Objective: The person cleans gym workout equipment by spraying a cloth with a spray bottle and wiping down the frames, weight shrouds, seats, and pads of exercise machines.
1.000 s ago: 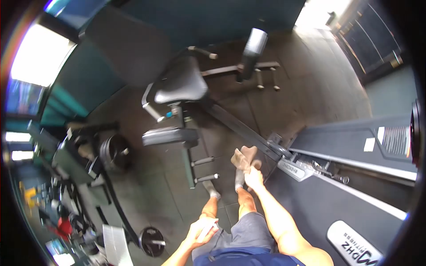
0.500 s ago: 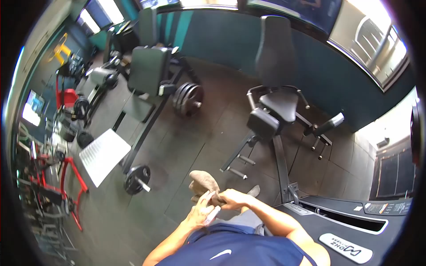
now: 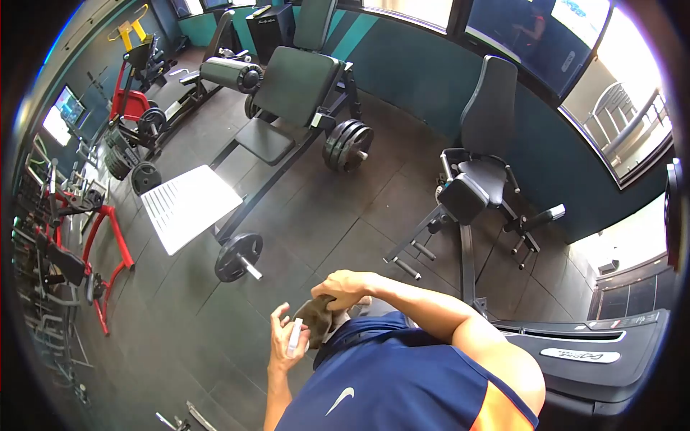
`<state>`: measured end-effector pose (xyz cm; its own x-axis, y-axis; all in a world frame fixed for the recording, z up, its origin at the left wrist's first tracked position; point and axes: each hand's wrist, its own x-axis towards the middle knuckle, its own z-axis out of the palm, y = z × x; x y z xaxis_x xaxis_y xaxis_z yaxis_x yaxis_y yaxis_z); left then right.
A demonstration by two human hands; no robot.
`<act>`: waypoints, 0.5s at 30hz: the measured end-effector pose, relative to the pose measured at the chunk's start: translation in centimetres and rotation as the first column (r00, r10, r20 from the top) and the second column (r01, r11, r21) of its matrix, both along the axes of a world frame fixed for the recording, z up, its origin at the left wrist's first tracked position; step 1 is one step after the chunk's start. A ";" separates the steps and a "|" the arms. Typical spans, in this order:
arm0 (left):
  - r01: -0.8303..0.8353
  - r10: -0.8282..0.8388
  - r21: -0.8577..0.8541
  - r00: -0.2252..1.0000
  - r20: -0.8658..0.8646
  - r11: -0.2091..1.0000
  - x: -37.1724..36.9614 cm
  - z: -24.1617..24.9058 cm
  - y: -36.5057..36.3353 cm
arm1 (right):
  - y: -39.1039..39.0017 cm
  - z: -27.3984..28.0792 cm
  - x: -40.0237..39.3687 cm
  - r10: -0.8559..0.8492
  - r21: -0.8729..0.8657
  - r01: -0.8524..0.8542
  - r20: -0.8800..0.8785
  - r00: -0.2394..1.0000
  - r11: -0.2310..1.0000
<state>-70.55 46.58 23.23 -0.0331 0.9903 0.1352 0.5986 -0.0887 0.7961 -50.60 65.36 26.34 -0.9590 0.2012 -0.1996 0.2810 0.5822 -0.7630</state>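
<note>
A: Where do your hands stand in this view, and what does each hold?

B: Your right hand (image 3: 345, 289), at lower centre, is bent over with its fingers closed on the upper part of a grey-brown sock (image 3: 313, 322); whether a foot fills the sock, you cannot tell. Your left hand (image 3: 280, 348), just left of it, is half-curled, fingertips raised, and carries a slim white object (image 3: 295, 336) against the fingers, beside the sock.

A: And what lies about them?

B: Below and to the right spreads your navy vest (image 3: 388, 373). Left of centre, note the leg-press machine's white slatted footplate (image 3: 191, 205), with a black weight plate (image 3: 239, 257) near its lower right. At right of centre stands a black padded seat (image 3: 483, 178); a black machine housing (image 3: 604, 370) bearing an oval badge (image 3: 579, 355) occupies the lower right.
</note>
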 end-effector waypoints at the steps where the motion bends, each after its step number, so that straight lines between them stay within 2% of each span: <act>1: 0.030 -0.031 0.046 0.999 0.016 0.999 0.0 1.6 0.9 | 0.2 0.5 -0.4 0.013 -0.040 -0.015 -0.050 0.999 0.999; 2: 0.057 -0.060 0.091 0.998 0.030 0.994 0.0 2.6 2.1 | 0.5 0.7 -0.9 0.025 -0.081 -0.033 -0.103 0.994 0.996; 5: 0.267 -0.271 0.159 0.962 0.005 0.950 -0.6 3.4 6.2 | 1.8 0.5 -2.3 0.013 -0.029 -0.020 -0.222 0.975 0.999; 6: 0.301 -0.305 0.082 0.952 0.037 0.950 -0.8 3.6 7.5 | 2.4 0.7 -2.4 -0.009 -0.011 0.007 -0.277 0.961 1.000; 9: 0.394 -0.387 -0.096 0.918 0.084 0.914 -0.6 3.8 12.1 | 5.3 1.6 -1.4 -0.226 -0.058 0.219 -0.183 0.957 0.974; 10: 0.415 -0.401 -0.108 0.906 0.134 0.903 0.0 3.5 13.8 | 6.5 1.8 -0.8 -0.298 -0.079 0.289 -0.156 0.942 0.954; 12: 0.457 -0.423 -0.123 0.876 0.230 0.881 1.3 2.5 17.8 | 9.0 1.5 0.7 -0.382 -0.010 0.385 -0.170 0.909 0.923; 13: 0.514 -0.491 -0.116 0.853 0.179 0.850 1.8 2.2 20.2 | 10.3 1.0 1.5 -0.428 0.021 0.438 -0.180 0.886 0.899; 14: 0.545 -0.512 -0.129 0.830 0.224 0.828 2.4 1.4 22.6 | 11.8 0.4 2.5 -0.475 0.056 0.493 -0.190 0.859 0.868; 15: 0.597 -0.589 -0.061 0.800 0.114 0.800 2.8 0.8 25.3 | 13.2 -0.3 3.5 -0.519 0.094 0.548 -0.225 0.825 0.831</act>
<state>-67.71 71.88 24.05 0.5576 0.8272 0.0696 0.3823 -0.3303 0.8630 -47.09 78.56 26.02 -0.7081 0.7049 0.0414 0.4454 0.4914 -0.7485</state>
